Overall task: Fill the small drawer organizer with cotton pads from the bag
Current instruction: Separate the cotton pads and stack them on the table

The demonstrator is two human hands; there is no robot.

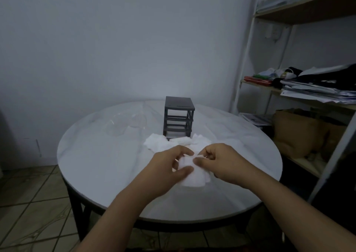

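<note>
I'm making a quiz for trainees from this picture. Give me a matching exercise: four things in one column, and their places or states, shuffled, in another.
Things
1. drawer organizer
2. plastic bag
3. cotton pad stack
4. papers

Places or states
A. pinched between left hand and right hand
B. see-through, lying on the table
C. piled in the shelf unit
D. dark grey, standing upright

Pairs: 1-D, 2-B, 3-A, 4-C

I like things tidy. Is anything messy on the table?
Yes: cotton pads lie in loose heaps on the table before the gray organizer, not in it. The left hand and right hand hold more.
</note>
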